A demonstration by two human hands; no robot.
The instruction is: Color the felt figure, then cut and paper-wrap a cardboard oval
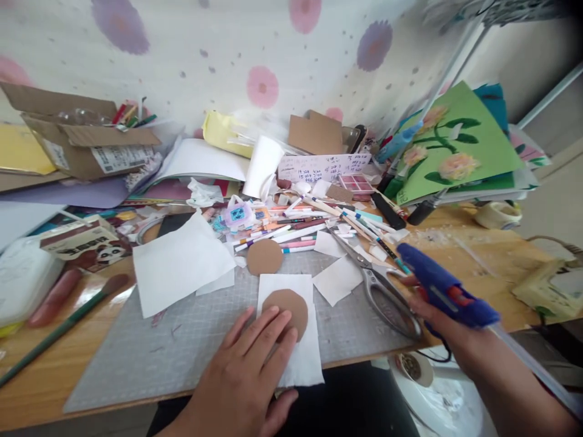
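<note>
Head view: a cardboard disc (291, 299) lies partly beneath the left grip (243, 367).

A brown cardboard disc (295, 302) lies flat on white paper (310, 361), a blue glue gun (449, 292) held tilted rightward of them.

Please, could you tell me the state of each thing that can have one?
Cardboard box, flaps open
Blue glue gun, held in right hand
Nearer cardboard disc, flat on white paper, partly under left hand
Farther cardboard disc, untouched
Scissors, lying down, blade opening unclear
</note>
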